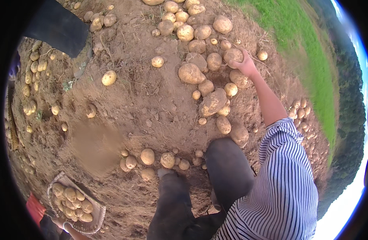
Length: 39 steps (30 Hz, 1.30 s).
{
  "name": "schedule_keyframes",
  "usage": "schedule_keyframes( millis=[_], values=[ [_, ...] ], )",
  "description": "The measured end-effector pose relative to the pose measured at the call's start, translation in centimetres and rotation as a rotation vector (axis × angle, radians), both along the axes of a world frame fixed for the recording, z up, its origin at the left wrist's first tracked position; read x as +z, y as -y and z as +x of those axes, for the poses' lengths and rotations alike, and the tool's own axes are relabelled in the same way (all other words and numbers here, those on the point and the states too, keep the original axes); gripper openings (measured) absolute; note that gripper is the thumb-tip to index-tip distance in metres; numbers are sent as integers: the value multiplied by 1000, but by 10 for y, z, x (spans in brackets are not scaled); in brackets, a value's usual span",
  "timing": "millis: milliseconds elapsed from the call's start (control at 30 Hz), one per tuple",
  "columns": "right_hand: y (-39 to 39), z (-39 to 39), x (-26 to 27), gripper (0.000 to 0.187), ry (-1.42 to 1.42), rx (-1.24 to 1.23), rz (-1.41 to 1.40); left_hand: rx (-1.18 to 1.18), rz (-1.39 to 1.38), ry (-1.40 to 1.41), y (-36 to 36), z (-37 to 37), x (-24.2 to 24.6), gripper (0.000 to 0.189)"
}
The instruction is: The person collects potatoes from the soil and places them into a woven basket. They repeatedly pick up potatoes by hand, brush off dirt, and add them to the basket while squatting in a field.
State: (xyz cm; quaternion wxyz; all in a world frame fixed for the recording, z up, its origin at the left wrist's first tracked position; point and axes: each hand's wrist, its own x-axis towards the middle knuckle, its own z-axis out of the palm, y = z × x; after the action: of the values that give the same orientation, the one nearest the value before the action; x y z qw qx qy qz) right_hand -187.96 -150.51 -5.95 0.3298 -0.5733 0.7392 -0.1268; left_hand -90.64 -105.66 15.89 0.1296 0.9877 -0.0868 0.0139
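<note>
My right hand (246, 64) grips a large soil-dusted potato (233, 55), thumb along its lower edge and fingers mostly hidden behind it. Around it lies a cluster of more potatoes, including a long one (191, 73) and a big lumpy one (213, 102). At the lower left, my left hand (59, 222), with a white bracelet at the wrist, holds the rim of a woven basket (97, 217). Several potatoes (70, 195) are heaped inside this basket. My striped sleeve (286, 156) is pushed up above the right elbow.
My knee (229, 159) is beside a potato (239, 135). Another person's dark trouser leg (58, 27) and shoe (82, 58) are at the upper left. Red cloth (35, 208) shows beyond the basket. Potatoes dot the bare soil (136, 99); grass (301, 45) borders it.
</note>
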Motion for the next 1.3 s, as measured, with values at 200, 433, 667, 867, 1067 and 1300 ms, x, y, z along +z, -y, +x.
schedule_keyframes(
  millis=[200, 433, 667, 867, 1067, 1300],
  values=[
    [-65, 57, 38, 74, 1506, -421, 518, -1213, 32, -663, 161, -302, -148, 76],
    [-71, 108, 43, 56, 781, 310, 539, -1033, -716, -1714, 275, -591, -162, 87],
    [13, 71, -45, 78, -428, 326, 163, -397, -735, -1716, 158, -472, -184, 27],
    [9, 51, -67, 68, -83, 175, 179, -161, -433, -695, 14, -170, -99, 33],
    [-35, 32, -2, 63, 1565, -366, 310, -939, 545, 168, 49, -45, -58, 39],
    [-111, 137, 100, 68, 1018, 485, 374, -618, -667, -1888, 212, -511, -201, 96]
  ],
)
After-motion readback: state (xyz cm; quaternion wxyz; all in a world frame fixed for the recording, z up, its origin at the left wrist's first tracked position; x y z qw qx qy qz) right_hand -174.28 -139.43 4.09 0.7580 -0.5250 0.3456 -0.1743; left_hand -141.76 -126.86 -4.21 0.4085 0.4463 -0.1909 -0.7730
